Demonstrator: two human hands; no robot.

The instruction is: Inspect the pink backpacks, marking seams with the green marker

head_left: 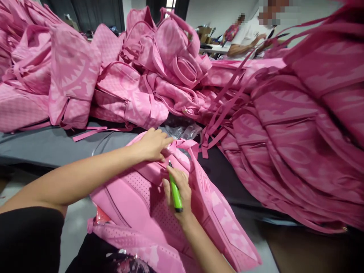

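Note:
A pink backpack [131, 210] lies tilted over the table's near edge and toward my lap, its dotted mesh back panel facing up. My left hand [155, 145] is closed on the bag's top edge beside the carry handle, its fingertips partly hidden in the folds. Just below it, my right hand [180, 189] grips a slim bright green tool [175, 191] with a black butt end. The tool's small dark and silvery tip points up toward the top seam; its exact kind cannot be made out. Next to the handle lies crumpled clear plastic [184, 129].
Patterned pink backpacks are heaped along the far side of the dark table [113, 146]. A tall stack of pink bags [298, 132] leans at the right, with loose straps [224, 110] hanging toward my work. Behind the heap a person in white [247, 34] handles something.

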